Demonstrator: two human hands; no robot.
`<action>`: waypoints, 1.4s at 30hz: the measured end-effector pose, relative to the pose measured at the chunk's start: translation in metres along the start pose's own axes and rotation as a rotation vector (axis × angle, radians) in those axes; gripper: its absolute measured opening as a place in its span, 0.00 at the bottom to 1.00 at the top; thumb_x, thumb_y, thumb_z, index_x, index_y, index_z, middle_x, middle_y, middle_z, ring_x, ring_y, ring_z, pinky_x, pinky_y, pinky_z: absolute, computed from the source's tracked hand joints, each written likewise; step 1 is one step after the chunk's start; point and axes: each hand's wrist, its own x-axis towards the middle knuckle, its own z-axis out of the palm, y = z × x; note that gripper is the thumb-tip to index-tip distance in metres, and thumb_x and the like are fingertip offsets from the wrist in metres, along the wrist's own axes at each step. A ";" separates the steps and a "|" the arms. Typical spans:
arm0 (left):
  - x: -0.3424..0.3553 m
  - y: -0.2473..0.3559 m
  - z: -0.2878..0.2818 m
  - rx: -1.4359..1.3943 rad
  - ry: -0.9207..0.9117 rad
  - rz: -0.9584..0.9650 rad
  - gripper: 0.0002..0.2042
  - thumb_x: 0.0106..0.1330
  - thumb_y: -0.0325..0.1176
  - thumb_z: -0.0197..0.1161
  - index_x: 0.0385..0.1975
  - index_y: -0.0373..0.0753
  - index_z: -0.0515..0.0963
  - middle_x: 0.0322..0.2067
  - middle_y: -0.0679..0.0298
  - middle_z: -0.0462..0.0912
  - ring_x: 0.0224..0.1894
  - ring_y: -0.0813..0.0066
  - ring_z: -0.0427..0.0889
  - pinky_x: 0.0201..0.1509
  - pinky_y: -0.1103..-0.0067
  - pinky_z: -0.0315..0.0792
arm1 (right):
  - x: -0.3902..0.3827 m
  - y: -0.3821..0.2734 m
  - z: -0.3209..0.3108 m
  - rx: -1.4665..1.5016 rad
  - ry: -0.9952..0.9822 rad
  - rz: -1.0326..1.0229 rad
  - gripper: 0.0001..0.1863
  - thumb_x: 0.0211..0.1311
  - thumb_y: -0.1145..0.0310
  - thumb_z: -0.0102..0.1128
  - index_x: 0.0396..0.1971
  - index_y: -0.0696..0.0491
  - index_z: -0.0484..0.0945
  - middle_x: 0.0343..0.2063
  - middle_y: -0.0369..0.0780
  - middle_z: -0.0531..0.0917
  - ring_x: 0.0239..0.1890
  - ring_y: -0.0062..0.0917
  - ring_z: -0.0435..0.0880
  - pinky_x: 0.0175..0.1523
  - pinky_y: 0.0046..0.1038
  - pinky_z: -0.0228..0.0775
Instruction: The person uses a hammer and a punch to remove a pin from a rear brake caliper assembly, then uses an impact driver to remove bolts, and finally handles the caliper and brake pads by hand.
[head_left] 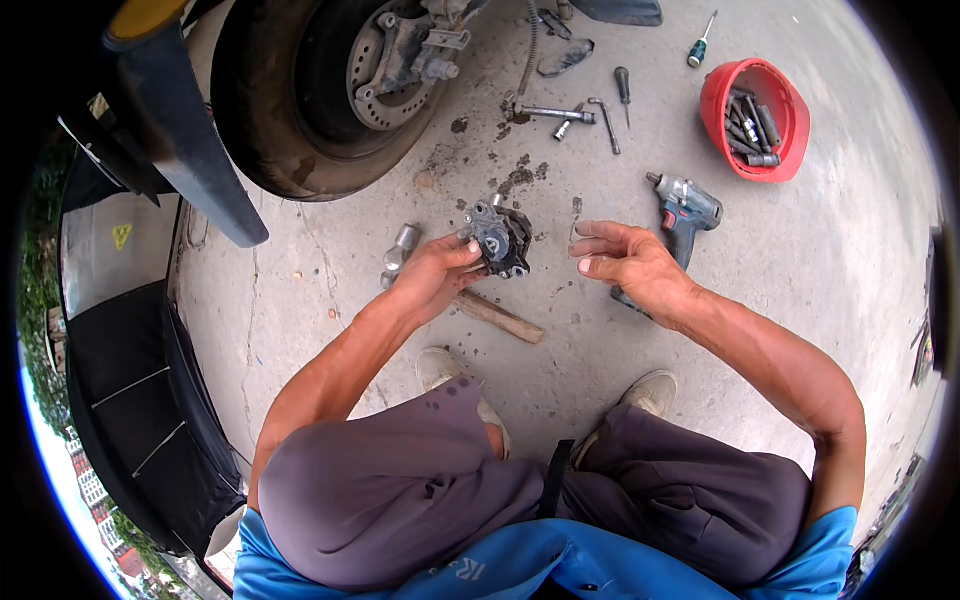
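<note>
My left hand (438,272) is closed around a dark, greasy brake caliper (496,240), thumb on its near side, and holds it above the concrete. To the right of it, my right hand (640,268) hovers with fingers stretched toward the caliper and slightly apart; I make out nothing held in them. Beneath my left hand lies a hammer, its steel head (403,246) to the left and its wooden handle (505,318) running out to the right. A cordless impact wrench (684,215) rests on the ground just beyond my right hand, which partly covers it.
A wheel with a brake disc (375,85) stands at the upper left, near a black fender (205,140). Sockets and wrenches (555,115) and two screwdrivers (624,90) lie beyond the caliper. A red helmet (787,170) full of metal parts sits at the far right.
</note>
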 end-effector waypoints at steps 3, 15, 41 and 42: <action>0.001 -0.002 -0.003 -0.049 -0.040 0.001 0.18 0.73 0.36 0.59 0.58 0.35 0.72 0.54 0.63 0.80 0.59 0.71 0.75 0.66 0.70 0.64 | -0.001 -0.003 0.000 -0.005 -0.007 -0.005 0.34 0.62 0.68 0.64 0.67 0.62 0.65 0.59 0.49 0.78 0.63 0.35 0.75 0.70 0.36 0.61; 0.002 -0.006 -0.008 -0.032 -0.027 -0.014 0.19 0.72 0.36 0.61 0.58 0.34 0.73 0.54 0.60 0.80 0.58 0.69 0.77 0.65 0.69 0.67 | -0.002 -0.002 -0.001 -0.014 0.020 0.001 0.33 0.62 0.72 0.64 0.67 0.61 0.65 0.57 0.46 0.79 0.60 0.30 0.75 0.67 0.33 0.64; 0.003 -0.009 0.002 0.236 0.053 -0.035 0.20 0.67 0.38 0.67 0.55 0.36 0.78 0.44 0.68 0.82 0.46 0.78 0.74 0.58 0.76 0.65 | -0.004 -0.005 -0.001 0.001 0.005 0.010 0.34 0.62 0.74 0.63 0.68 0.63 0.63 0.58 0.48 0.78 0.60 0.30 0.76 0.67 0.31 0.66; 0.003 -0.010 0.001 0.261 0.062 -0.033 0.20 0.66 0.38 0.67 0.54 0.36 0.79 0.44 0.68 0.82 0.46 0.78 0.74 0.58 0.77 0.65 | -0.004 -0.005 -0.001 0.001 0.005 0.010 0.34 0.62 0.74 0.63 0.68 0.63 0.63 0.58 0.48 0.78 0.60 0.30 0.76 0.67 0.31 0.66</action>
